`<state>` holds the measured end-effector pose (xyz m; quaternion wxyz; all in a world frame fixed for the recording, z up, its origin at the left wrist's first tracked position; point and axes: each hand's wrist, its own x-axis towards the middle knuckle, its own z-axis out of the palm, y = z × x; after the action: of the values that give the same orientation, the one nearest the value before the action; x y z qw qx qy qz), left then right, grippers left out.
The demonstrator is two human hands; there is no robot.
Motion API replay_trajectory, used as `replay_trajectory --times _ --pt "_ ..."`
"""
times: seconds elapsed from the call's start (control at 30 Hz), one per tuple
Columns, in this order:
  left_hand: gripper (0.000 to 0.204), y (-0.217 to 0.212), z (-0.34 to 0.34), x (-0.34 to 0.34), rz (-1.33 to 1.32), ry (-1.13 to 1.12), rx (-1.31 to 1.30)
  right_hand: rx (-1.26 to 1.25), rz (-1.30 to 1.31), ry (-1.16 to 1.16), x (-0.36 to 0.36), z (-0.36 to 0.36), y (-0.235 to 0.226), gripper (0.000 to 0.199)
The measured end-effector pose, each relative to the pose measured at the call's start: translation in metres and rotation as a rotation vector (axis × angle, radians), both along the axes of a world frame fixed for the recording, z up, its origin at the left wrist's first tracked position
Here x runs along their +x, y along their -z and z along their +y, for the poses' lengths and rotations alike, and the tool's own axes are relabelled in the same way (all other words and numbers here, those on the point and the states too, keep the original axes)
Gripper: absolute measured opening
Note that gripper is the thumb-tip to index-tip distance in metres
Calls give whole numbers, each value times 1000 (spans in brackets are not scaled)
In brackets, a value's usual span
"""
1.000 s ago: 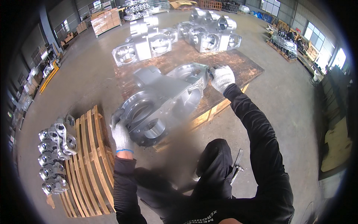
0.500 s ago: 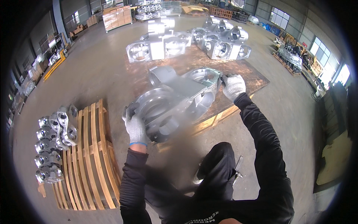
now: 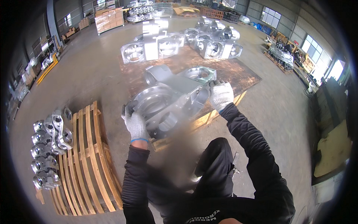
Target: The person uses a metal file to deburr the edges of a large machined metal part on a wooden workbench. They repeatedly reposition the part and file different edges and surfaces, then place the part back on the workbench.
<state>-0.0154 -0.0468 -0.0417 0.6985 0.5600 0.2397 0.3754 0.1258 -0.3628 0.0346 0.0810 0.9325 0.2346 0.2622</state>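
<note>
A large silver machined metal casting [image 3: 182, 83] with several round bores lies at the near part of the brown board-topped pallet [image 3: 242, 76]. My left hand [image 3: 135, 122], in a white glove with grey fingertips, is closed on the casting's near left rim, beside the biggest bore. On the opposite side, my right hand [image 3: 221, 95], gloved alike, has its fingers curled over the right edge near the far corner. Its thumb is hidden. A grey blur covers part of the casting's near side and the floor before it.
More silver castings [image 3: 152, 46] stand at the pallet's far left, with another group [image 3: 213, 43] at its far right. A slatted wooden pallet [image 3: 88, 149] lies on my left, several smaller metal parts [image 3: 46, 162] along its left side. Dark machinery [image 3: 333, 130] stands at the far right.
My right hand has slid nearer to me along the casting's right edge. The left hand keeps its place on the rim. The whole view has shifted a little.
</note>
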Motion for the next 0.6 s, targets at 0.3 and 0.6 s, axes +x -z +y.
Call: replay_trajectory --times 0.3,0.6 --pt "24 9 12 9 55 6 176 525 252 -58 -24 1 0 26" --pt "25 9 16 7 4 78 126 345 -211 -179 -13 5 25 26"
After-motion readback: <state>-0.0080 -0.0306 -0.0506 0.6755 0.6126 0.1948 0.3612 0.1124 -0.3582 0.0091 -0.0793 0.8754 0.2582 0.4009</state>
